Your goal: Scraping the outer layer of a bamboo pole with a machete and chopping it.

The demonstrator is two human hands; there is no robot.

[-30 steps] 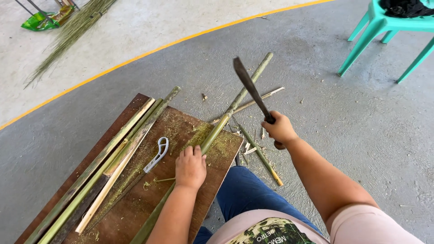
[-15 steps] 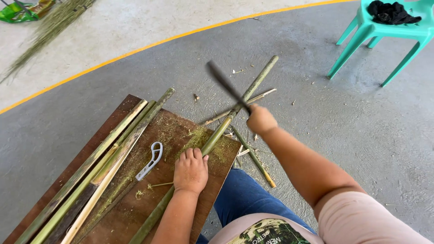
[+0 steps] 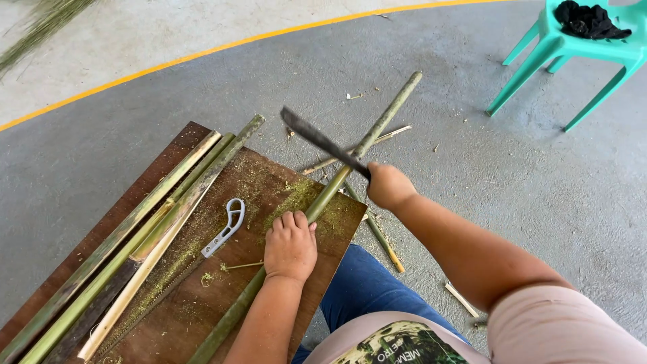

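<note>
Green bamboo pole (image 3: 337,182) lies diagonally across the wooden bench (image 3: 269,283); my left hand (image 3: 290,246) presses it down, right hand (image 3: 389,185) grips a machete (image 3: 323,143) over it. I'd judge mid-chop; next stroke needs aim clear of fingers.

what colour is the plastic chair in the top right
Teal green chair, dark cloth on its seat; head view.

A: One view only, from the head, tilted steeply down and forward over the person's own lap.

B: Close in?

A: Very: the wooden worktop (image 3: 168,296) fills near left, grey floor (image 3: 472,168) runs far, and a green chair (image 3: 573,50) sits far right.
</note>
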